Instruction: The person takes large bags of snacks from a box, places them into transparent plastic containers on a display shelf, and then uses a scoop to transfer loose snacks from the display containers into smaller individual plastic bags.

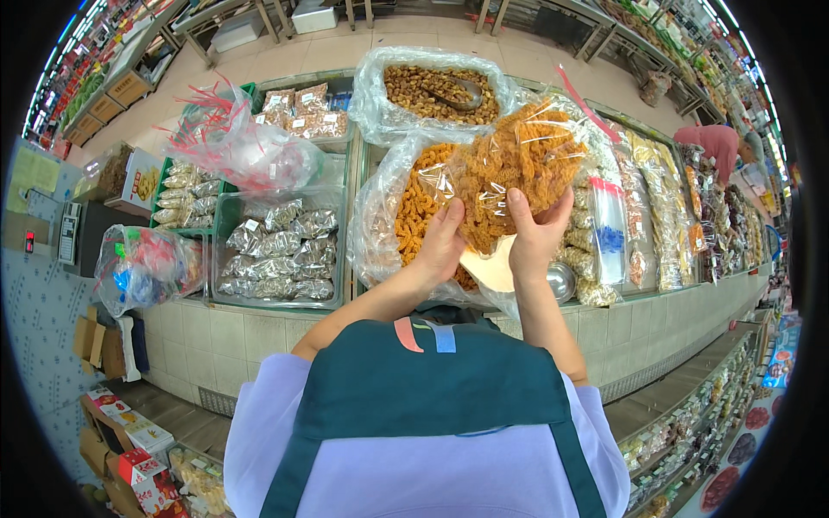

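Both my hands grip a clear plastic bag (518, 165) filled with crinkled orange-brown dried food pieces. My left hand (445, 239) holds the lower left side, and my right hand (539, 230) supports the lower right side with its thumb in front. The bag is raised over a plastic-lined bin of loose orange pieces (414, 230) and partly hides it. Beneath my hands lies a pale cream-coloured object (495, 269), mostly covered, so its kind is unclear. A round shiny bowl-like object (561, 283) sits right of my right wrist.
Beyond is a lined bin of raisin-like dried fruit (405, 90) with a metal scoop (467, 96). To the left are a tray of bagged goods (278, 249), bundled plastic bags (259, 152) and a scale (68, 233). Packets (664, 213) line the right; a person (712, 146) bends there.
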`<action>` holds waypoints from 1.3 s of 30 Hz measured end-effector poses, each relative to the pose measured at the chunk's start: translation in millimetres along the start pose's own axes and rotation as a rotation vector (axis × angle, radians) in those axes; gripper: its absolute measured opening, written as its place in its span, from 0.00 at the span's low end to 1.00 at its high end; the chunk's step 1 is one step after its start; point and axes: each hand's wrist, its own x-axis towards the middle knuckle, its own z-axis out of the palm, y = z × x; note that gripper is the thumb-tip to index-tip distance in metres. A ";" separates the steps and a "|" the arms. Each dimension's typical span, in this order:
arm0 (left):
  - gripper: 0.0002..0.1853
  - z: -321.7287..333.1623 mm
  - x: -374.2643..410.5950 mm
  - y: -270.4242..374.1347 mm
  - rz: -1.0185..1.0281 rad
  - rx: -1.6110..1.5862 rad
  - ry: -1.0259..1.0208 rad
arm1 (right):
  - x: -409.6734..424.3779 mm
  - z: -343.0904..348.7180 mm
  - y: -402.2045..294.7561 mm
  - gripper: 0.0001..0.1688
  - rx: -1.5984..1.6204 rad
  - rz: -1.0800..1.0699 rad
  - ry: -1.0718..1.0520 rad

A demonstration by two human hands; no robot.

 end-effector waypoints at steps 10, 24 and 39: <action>0.32 10.7 -16.1 -5.0 -0.003 0.197 -0.206 | -22.9 14.8 1.7 0.34 0.059 -0.153 0.119; 0.23 -24.6 -14.7 3.7 -0.044 0.534 -0.230 | -15.1 -3.3 -29.3 0.27 0.027 0.015 -0.021; 0.51 2.9 -13.4 12.1 -0.108 -0.002 -0.258 | -21.6 -20.1 -5.9 0.46 0.243 -0.052 -0.070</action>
